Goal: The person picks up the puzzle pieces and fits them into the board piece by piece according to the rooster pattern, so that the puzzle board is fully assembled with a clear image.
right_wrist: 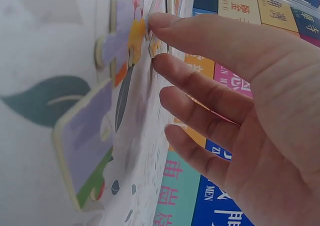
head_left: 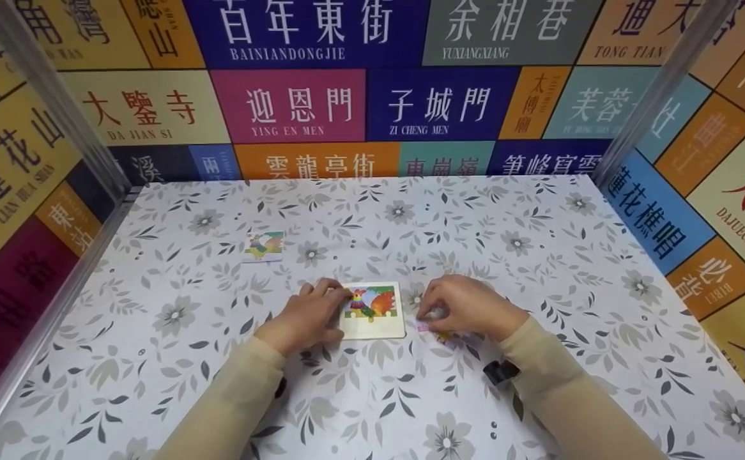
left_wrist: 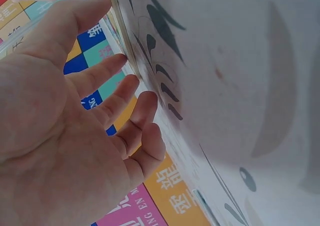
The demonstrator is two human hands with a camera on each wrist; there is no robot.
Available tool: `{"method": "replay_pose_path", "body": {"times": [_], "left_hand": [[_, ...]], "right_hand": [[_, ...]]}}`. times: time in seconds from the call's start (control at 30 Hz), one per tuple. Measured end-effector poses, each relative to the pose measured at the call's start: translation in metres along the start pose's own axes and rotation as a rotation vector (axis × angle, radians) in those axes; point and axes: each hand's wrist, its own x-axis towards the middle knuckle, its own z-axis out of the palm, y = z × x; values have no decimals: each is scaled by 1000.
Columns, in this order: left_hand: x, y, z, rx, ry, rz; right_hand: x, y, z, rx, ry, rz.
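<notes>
A puzzle board (head_left: pixel 374 329) with a cream rim lies at the middle of the table. A picture of a colourful rooster (head_left: pixel 372 303) fills its upper part; its lower part shows bare cream. My left hand (head_left: pixel 305 317) rests at the board's left edge, thumb by the near corner and fingers by the far one. To the right, my right hand (head_left: pixel 468 306) pinches a small puzzle piece with yellow on it (right_wrist: pixel 154 47) between thumb and index finger, low over the table. Beneath that hand lie loose pieces, one purple and green (right_wrist: pixel 85 141), another purple with orange (right_wrist: pixel 120 41).
Farther back on the left lies a small square picture card (head_left: pixel 264 246) showing a similar rooster. A white cloth with grey flowers (head_left: pixel 174 316) covers the table. Panels with Chinese lettering (head_left: pixel 296 105) stand behind and at both sides, with clear posts at the back corners.
</notes>
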Motion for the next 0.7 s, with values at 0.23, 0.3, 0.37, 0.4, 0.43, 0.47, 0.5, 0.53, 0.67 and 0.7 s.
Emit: {"method": "replay_pose_path", "body": {"times": [0.23,0.3,0.37,0.4,0.43,0.47,0.5,0.53,0.67,0.7], "left_hand": [[-3,0,-1,1,22,31],[-2,-1,0,3,22,26],[-2,-1,0,7,25,19],[-2,-1,1,9,28,18],[-1,-1,1,11,32,16],[-1,-1,1,13,34,14],[-1,-1,1,17,35,11],[-1,-1,2,21,36,7],[-1,1,1,12,23,0],[-1,2,1,6,18,-1]], "right_hand": [[-2,1,3,-22,26,-5],[-2,1,4,-29,25,-8],[-2,1,3,-45,21,-10],[-2,1,3,-52,21,-10],[-2,1,3,-59,24,-18],[-2,2,3,-63,27,-24],[-3,2,4,-63,30,-31],[-3,2,4,-60,32,-31],[-7,4,5,-48,48,-28],[-8,5,5,-50,50,-23]]}}
